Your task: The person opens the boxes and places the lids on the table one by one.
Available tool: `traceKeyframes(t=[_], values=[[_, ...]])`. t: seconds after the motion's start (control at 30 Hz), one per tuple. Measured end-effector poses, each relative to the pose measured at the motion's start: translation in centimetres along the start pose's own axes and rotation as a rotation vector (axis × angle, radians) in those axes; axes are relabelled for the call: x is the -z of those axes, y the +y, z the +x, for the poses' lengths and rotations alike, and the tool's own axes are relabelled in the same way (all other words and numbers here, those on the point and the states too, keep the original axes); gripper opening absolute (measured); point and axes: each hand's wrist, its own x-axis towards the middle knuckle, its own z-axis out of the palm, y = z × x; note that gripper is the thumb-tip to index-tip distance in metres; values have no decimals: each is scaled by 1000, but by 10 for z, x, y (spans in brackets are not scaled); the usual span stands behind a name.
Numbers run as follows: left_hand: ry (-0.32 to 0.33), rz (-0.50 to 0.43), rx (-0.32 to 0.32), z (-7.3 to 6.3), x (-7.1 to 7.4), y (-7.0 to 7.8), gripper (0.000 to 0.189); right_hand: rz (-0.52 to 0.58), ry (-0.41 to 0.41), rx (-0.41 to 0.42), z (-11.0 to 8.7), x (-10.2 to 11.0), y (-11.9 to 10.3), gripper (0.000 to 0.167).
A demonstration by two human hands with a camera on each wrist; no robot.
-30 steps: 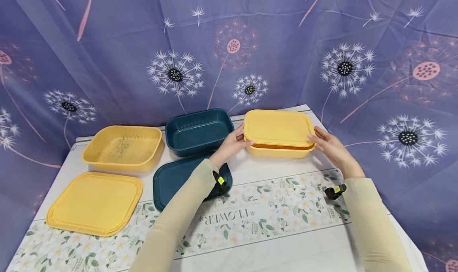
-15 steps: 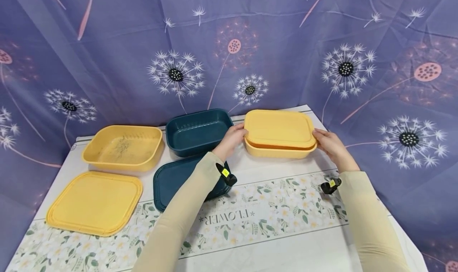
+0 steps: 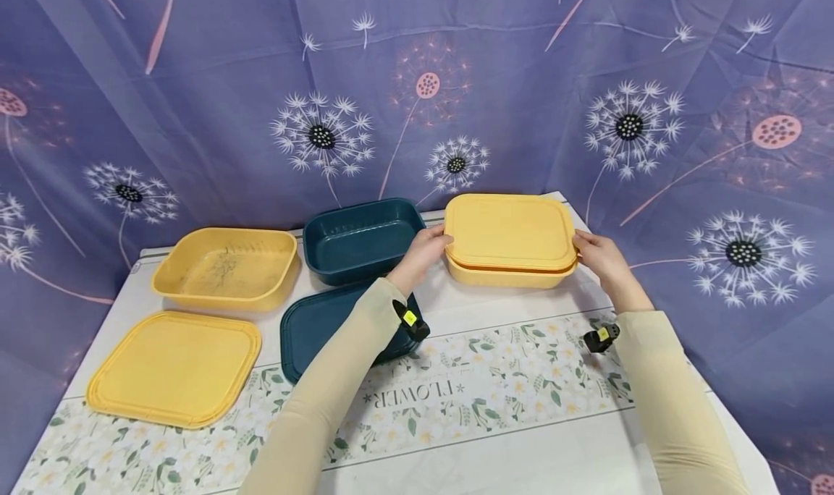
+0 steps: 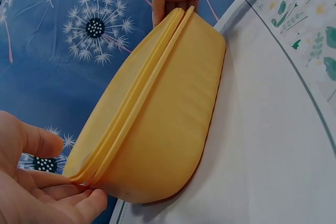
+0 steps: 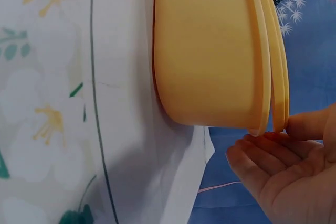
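Observation:
In the head view, a yellow rectangular lid (image 3: pixel 510 229) lies over a yellow food container (image 3: pixel 511 276) at the back right. A thin gap shows between lid and rim along the near side. My left hand (image 3: pixel 420 260) holds the lid's left end; in the left wrist view its fingertips (image 4: pixel 86 203) meet the edge from below and the thumb stands above. At the other end my right hand (image 3: pixel 606 267) grips the lid's edge, the thumb on the lid and the fingers (image 5: pixel 262 153) curled beneath the rim.
Left of my hands sits an uncovered dark teal container (image 3: pixel 361 240), with a teal lid (image 3: pixel 319 328) partly under my left forearm. Farther left are another uncovered yellow container (image 3: pixel 224 267) and its similar yellow lid (image 3: pixel 174 368). A purple dandelion curtain (image 3: pixel 417 119) hangs behind the table.
Both hands have shifted their hold on the lid's ends, the thumbs drawing off its top. The lid has moved slightly toward the back, and the front gap looks narrower.

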Motion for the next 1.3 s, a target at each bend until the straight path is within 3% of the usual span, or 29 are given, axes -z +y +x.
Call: traceKeyframes(t=[0.37,0.57,0.83,1.3], values=[[-17,48,-74,-11,7,5,51,-81,101,55,-12,1,-10,57],[-25,85,-87,-19,12,8,52,-101,100,90,-20,3,-14,57],[-24,16,-84,-25,16,10,54,-70,85,139,-30,3,-15,57],[-8,-24,-122,-42,16,15,51,-17,106,163,-45,6,-12,55]])
